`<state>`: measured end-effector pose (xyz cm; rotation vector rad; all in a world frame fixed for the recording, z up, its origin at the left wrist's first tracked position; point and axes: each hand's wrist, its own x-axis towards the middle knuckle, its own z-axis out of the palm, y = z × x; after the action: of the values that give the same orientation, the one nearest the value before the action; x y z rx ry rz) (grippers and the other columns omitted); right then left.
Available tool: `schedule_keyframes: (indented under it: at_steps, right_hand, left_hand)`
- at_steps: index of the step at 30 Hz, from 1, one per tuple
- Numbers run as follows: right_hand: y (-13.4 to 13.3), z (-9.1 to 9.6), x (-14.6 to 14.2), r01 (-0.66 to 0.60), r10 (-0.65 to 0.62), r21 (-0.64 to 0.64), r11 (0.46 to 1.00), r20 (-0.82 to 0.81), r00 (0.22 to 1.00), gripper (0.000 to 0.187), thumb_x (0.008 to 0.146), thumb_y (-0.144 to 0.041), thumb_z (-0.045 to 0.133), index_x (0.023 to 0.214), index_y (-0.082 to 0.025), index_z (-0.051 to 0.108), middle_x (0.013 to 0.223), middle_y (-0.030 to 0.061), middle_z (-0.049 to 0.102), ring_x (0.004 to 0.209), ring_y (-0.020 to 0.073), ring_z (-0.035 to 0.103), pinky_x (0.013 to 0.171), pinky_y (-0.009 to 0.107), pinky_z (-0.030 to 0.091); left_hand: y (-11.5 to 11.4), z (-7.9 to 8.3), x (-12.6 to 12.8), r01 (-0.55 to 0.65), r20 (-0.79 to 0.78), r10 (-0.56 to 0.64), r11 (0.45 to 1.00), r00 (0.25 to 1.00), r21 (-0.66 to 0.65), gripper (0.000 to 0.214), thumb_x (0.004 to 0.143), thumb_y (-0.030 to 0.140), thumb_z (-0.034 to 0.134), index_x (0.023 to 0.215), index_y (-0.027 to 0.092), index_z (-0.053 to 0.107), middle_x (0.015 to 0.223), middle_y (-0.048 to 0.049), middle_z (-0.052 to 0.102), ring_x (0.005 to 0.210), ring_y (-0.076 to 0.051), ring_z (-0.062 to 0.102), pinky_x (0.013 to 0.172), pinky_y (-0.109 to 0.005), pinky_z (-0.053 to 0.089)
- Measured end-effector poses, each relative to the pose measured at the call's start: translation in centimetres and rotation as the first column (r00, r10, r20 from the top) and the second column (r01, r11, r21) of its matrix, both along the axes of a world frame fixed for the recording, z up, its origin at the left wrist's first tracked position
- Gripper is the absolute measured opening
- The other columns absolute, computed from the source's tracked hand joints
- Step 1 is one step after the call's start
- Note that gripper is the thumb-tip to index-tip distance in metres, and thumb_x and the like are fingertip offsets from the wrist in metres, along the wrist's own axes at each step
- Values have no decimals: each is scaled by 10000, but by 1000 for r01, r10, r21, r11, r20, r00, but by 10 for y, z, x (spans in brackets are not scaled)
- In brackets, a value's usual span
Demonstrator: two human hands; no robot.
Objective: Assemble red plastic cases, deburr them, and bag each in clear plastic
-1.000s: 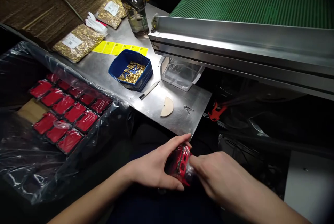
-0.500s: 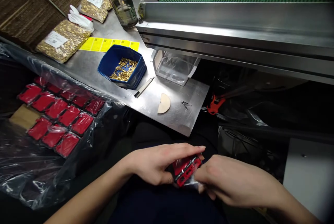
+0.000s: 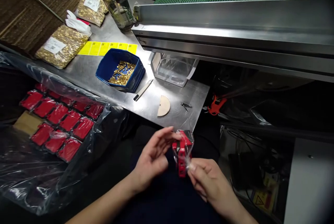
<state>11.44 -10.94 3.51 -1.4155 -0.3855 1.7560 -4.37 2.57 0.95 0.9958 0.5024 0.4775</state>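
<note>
A small red plastic part (image 3: 182, 154) in a clear plastic bag stands upright between my hands, just below the metal table's front edge. My right hand (image 3: 208, 182) pinches the bag at the part's lower right side. My left hand (image 3: 153, 158) has its fingers curled and apart, their tips touching the top left of the part.
The steel table (image 3: 172, 112) bears a blue bin of small brass pieces (image 3: 120, 71), a pen-like tool (image 3: 142, 90), a half-round wooden piece (image 3: 164, 105), a clear box (image 3: 173, 69), bags of brass parts and a bottle. A plastic-lined box of red parts (image 3: 60, 119) is at my left. A conveyor (image 3: 235, 18) runs at the back right.
The red part has been turned from lying flat to standing upright and lifted toward the table edge. My left hand has loosened from wrapping it to touching with fingertips.
</note>
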Motion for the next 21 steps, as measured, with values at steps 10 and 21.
schedule_keyframes:
  at_steps: [10, 21]
  right_hand:
    - [-1, 0, 4, -686, 384, 149, 713, 736, 558, 257, 982, -227, 448, 741, -195, 366, 667, -44, 417, 597, 98, 314, 594, 280, 193]
    - [44, 11, 27, -325, 187, 130, 937, 598, 779, 401, 1104, -411, 344, 808, -193, 504, 737, -31, 547, 649, 106, 466, 625, 251, 303]
  left_hand:
    - [15, -1, -6, -4, -143, -158, 654, 977, -756, 549, 1036, 510, 495, 1346, 79, 632, 1273, -209, 690, 1117, -278, 681, 1050, -427, 497]
    - [-4, 0, 13, 7, 146, 166, 639, 975, -769, 299, 1097, 329, 425, 1156, 179, 677, 523, 74, 502, 330, -19, 414, 610, -110, 537]
